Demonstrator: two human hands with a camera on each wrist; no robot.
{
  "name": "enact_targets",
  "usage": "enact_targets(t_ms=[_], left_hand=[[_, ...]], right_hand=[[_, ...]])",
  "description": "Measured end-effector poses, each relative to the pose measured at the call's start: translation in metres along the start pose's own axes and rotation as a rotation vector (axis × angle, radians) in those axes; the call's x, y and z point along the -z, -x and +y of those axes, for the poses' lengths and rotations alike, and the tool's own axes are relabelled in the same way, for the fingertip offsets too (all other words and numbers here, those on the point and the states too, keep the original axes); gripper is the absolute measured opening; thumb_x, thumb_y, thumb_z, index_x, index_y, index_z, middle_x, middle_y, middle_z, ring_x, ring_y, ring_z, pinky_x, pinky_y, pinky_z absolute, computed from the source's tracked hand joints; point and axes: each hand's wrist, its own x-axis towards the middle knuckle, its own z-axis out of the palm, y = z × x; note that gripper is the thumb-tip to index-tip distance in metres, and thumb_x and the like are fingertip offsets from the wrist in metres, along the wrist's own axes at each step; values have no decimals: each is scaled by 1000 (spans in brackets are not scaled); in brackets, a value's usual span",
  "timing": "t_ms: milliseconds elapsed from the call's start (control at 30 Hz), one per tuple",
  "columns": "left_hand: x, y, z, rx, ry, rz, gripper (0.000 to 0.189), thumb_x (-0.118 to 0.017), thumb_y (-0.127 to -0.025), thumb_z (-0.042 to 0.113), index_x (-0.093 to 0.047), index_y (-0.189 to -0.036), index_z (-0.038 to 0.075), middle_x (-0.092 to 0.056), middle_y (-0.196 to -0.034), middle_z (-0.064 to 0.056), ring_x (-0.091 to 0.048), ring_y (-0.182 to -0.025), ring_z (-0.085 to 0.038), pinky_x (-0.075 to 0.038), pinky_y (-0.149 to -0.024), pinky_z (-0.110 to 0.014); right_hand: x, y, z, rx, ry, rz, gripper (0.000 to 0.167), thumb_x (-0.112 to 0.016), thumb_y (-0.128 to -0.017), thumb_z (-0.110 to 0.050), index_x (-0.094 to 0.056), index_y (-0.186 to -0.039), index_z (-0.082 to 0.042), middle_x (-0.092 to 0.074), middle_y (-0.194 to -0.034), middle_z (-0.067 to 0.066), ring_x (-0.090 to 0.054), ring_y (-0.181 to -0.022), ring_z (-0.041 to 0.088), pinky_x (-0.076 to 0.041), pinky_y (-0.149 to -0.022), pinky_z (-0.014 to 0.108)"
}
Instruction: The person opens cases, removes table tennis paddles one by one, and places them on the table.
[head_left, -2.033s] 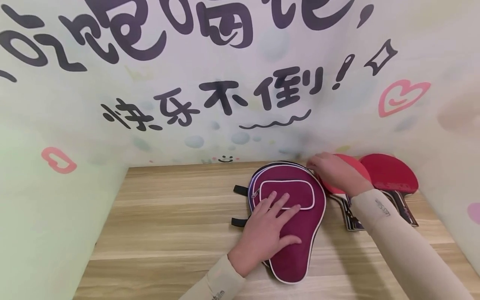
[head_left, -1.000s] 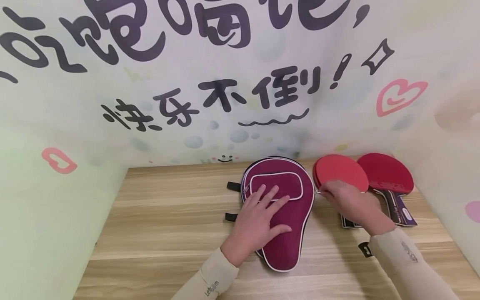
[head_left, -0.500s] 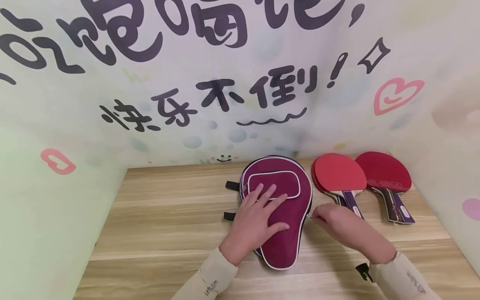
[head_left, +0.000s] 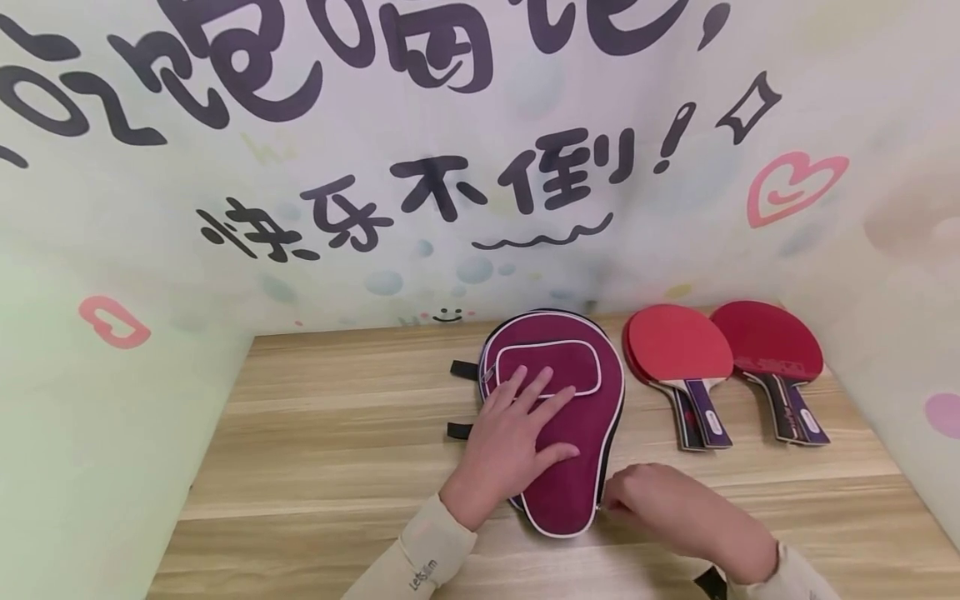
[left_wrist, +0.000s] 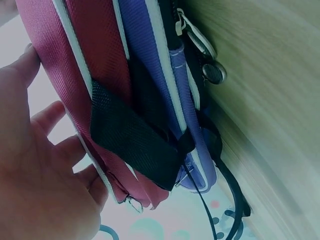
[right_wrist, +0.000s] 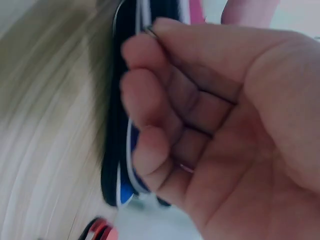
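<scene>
A maroon table tennis racket case (head_left: 573, 425) with white piping lies flat on the wooden table. Beneath it, in the left wrist view, is a blue case (left_wrist: 150, 55) with white edging. My left hand (head_left: 502, 458) rests spread on the maroon case, its fingertips over the zipped front pocket (head_left: 577, 367). At the lower right edge, my right hand (head_left: 675, 508) pinches a small metal zipper pull (right_wrist: 150, 32) between thumb and forefinger, the other fingers curled. Most of the zipper pull is hidden by the fingertips.
Red table tennis rackets (head_left: 678, 342) lie overlapped right of the cases, with more red rackets (head_left: 772, 342) beside them by the right wall. Black straps (head_left: 463, 370) stick out left of the cases. A printed wall (head_left: 337, 292) stands behind the table (head_left: 330, 467).
My right hand has drawn the zipper pull from the top right of the case down along its right edge. The case shifted slightly left and up earlier; my left hand stayed on it.
</scene>
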Motion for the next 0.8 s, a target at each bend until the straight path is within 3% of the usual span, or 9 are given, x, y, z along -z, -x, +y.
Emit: enact_targets(t_ms=[133,267,433,633,800], left_hand=[[0,0,0,-5,-2,10,72,-49,-93,73,-33,-157,44,-29,-169,5,-22,-159,-29,-29,-126,-48],[-2,0,0,-6,-10,9,72,-48,-94,74,-32,-158,45,-29,-170,5,-22,-159,-29,-29,-127,-48],[-3,1,1,0,-20,4,73,-47,-93,74,-30,-158,45,-27,-170,5,-20,-160,-29,-28,-127,-48],[-3,2,2,-3,-20,31,73,-49,-93,74,-32,-158,44,-29,-169,4,-23,-159,-31,-30,-126,-49],[-2,2,1,-5,-16,28,73,-48,-93,74,-32,-158,44,-29,-169,5,-23,-159,-31,-30,-126,-50]], right_hand=[[-8,-1,-15,-14,25,-56,30,-74,-86,-13,-57,-65,-26,-48,-64,-19,-38,-59,-1,-38,-56,20],[-17,-2,-30,-21,146,-61,22,-75,-85,-16,-62,-67,-23,-56,-62,-12,-46,-55,6,-39,-52,25],[-26,-11,-55,-52,277,-58,16,-78,-79,-14,-68,-67,-20,-59,-58,-4,-46,-50,12,-36,-48,28],[-37,-27,-77,-80,197,23,17,-78,-76,-16,-67,-63,-20,-59,-56,-4,-50,-46,13,-37,-44,29],[-32,-33,-74,-115,54,1,16,-77,-81,-16,-71,-67,-18,-59,-55,-6,-45,-46,7,-37,-47,25]])
